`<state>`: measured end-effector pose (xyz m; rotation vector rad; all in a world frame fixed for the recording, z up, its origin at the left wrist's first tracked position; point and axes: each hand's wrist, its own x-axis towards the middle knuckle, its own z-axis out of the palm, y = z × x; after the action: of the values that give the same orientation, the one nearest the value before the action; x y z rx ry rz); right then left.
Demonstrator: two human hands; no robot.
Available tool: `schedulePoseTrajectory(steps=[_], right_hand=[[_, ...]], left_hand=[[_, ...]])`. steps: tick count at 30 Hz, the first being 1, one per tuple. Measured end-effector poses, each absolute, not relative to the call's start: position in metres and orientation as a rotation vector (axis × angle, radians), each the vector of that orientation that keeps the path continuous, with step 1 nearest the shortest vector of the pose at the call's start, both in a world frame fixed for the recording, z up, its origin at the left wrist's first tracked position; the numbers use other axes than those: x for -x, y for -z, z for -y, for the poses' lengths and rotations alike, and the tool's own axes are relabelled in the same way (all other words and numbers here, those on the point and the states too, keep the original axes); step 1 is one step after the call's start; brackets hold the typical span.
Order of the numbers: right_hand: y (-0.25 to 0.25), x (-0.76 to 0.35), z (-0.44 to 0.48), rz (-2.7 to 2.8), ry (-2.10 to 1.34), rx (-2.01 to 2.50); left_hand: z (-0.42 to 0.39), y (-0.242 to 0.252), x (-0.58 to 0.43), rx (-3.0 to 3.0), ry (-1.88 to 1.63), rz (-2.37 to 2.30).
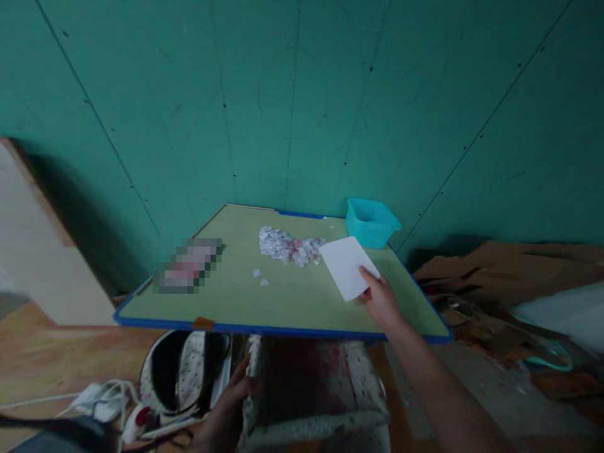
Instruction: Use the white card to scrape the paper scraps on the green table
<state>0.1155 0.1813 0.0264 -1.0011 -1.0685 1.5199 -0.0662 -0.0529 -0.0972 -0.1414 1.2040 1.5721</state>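
My right hand (381,301) is closed on the lower right edge of a white sheet of stiff paper (348,267), held tilted above the table, thumb on top. The sheet's left corner meets the right end of a pile of torn paper scraps (285,245), some of them pinkish. Two loose scraps (260,277) lie apart in front of the pile. Below the table's front edge my left hand (236,390) is closed round the left side of a worn, white-spattered stool-like frame (316,425). Part of its fingers is hidden.
The blue-edged table (302,308) stands against a green wall (292,94). At its back right corner sits a turquoise plastic basin (372,223); a blurred-out flat item (191,265) lies at left. Cardboard (519,270) is heaped on the right, with cables (111,396) at lower left.
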Motion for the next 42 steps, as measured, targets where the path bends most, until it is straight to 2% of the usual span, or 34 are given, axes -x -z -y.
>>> schedulePoseTrajectory(steps=[6,16,29,33,42], right_hand=[[-0.025,-0.115,-0.183,1.108,-1.467,1.027],[-0.026,-0.114,-0.183,1.135,-1.467,1.021],[-0.025,-0.115,-0.187,1.183,-1.526,0.981],[-0.031,-0.111,-0.203,1.26,-1.538,1.008],[-0.053,-0.094,-0.263,1.368,-1.392,0.87]], left_hand=[[0.059,0.083,0.06,0.048,-1.573,-1.233],[0.096,-0.001,0.032,-0.072,-1.737,-1.191],[0.091,-0.029,0.022,-0.028,-1.778,-1.129],[0.086,-0.026,0.026,0.019,-1.698,-1.123],[0.06,0.019,0.043,-0.032,-1.676,-1.15]])
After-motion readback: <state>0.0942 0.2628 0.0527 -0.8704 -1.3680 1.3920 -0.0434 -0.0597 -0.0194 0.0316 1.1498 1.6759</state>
